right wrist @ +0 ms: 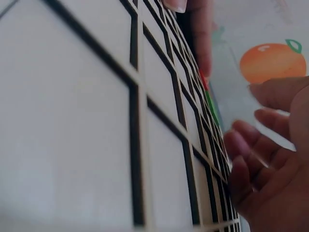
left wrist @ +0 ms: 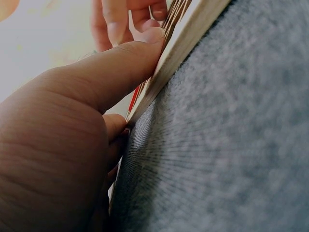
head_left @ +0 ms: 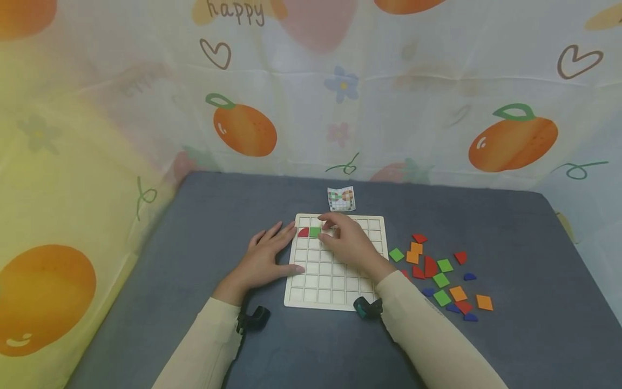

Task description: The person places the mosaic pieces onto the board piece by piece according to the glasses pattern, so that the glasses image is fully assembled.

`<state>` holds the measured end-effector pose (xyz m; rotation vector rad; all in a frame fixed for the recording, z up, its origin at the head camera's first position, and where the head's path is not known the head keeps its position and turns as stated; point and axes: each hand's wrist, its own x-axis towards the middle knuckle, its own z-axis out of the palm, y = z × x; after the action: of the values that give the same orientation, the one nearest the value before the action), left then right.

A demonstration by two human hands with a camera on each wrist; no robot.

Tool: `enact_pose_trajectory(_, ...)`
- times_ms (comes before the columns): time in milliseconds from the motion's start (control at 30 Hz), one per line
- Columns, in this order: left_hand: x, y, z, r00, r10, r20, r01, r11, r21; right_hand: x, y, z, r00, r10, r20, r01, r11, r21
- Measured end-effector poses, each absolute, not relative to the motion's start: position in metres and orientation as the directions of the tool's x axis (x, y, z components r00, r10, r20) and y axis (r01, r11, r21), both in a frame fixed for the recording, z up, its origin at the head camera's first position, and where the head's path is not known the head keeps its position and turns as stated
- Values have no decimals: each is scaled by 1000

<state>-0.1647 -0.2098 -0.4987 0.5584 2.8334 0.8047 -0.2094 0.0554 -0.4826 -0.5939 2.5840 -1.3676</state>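
A pale wooden grid board (head_left: 325,282) lies on the table. In its second row sit a red quarter-round piece (head_left: 303,232) and, beside it, a green square (head_left: 315,232). My left hand (head_left: 264,259) rests along the board's left edge, fingers extended; its thumb (left wrist: 120,58) lies on the rim. Over the upper part of the board hovers my right hand (head_left: 347,240), just right of the green square. Its fingers (right wrist: 256,140) are loosely bent with a gap to the thumb, and I see no piece between them.
Right of the board lie scattered loose pieces: orange squares (head_left: 458,293), green squares (head_left: 442,297), red pieces (head_left: 430,266) and blue pieces (head_left: 470,276). A small printed pattern card (head_left: 341,199) sits behind the board. A patterned cloth (head_left: 291,70) hangs at the table's back.
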Motion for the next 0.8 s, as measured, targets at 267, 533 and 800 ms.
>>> enact_pose_trajectory(267, -165, -209, -500, -921, 386, -40, 307, 786, 536, -199, 76, -471, -910, -410, 67, -237, 379, -895)
enact_pose_trajectory(533, -164, -210, -500, -920, 392, -25, 317, 777, 544, -191, 109, -456, -918, -382, 103, -221, 278, -935)
enact_pose_trajectory(800, -163, -209, -498, -918, 395, -27, 319, 777, 543, -189, 146, -448, -932, -343, 117, -177, 150, -973)
